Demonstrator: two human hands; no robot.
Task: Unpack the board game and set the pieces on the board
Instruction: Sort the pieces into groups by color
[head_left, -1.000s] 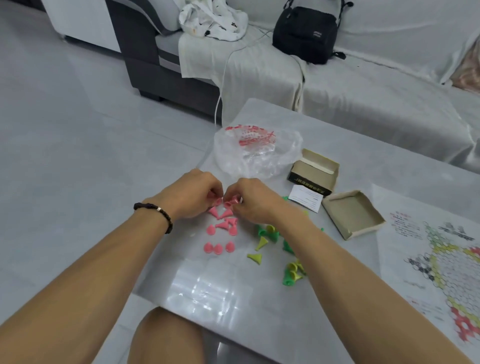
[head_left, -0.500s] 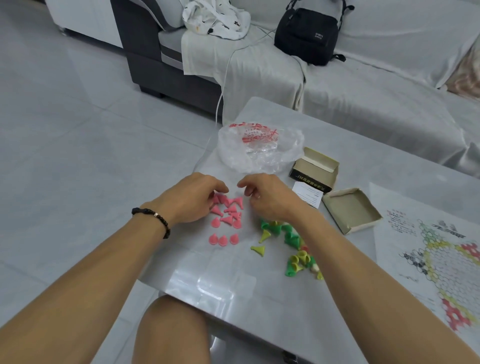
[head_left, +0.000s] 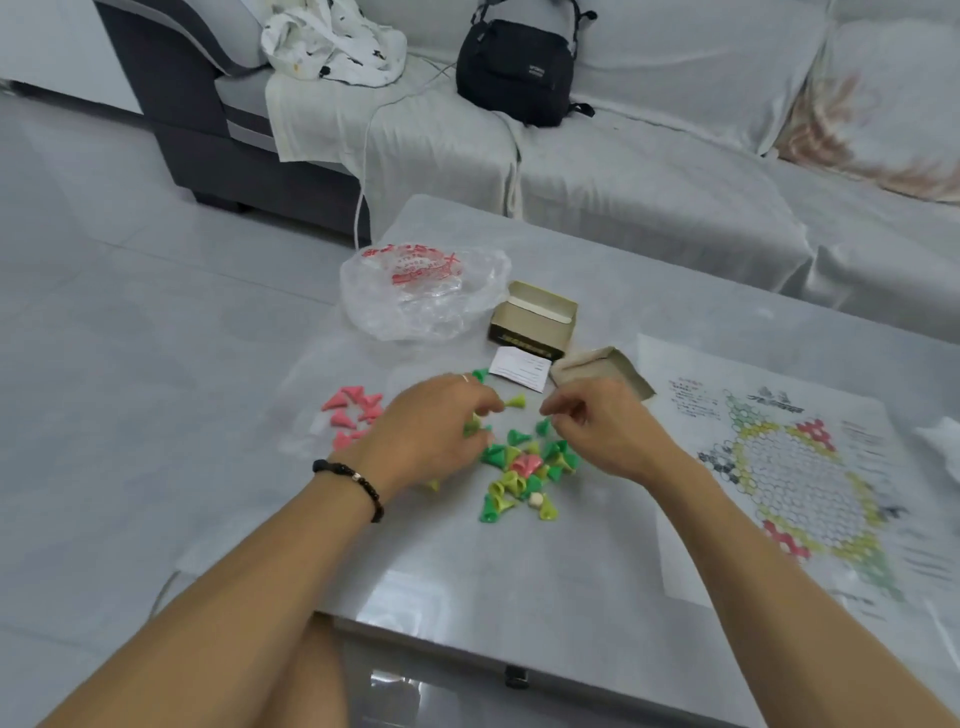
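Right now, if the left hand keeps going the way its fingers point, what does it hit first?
Likely the yellow-green cone piece just off the left hand fingertips, which point toward the right hand. Whether they already touch it is unclear.

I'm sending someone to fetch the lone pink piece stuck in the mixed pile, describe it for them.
On the grey table, find the green and yellow pile between the two wrists. The pink piece lies at its middle, the only pink among them.

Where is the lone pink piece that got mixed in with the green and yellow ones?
In the head view, the pink piece lies mid-table in the green and yellow pile, between the two forearms, well right of the pink group.
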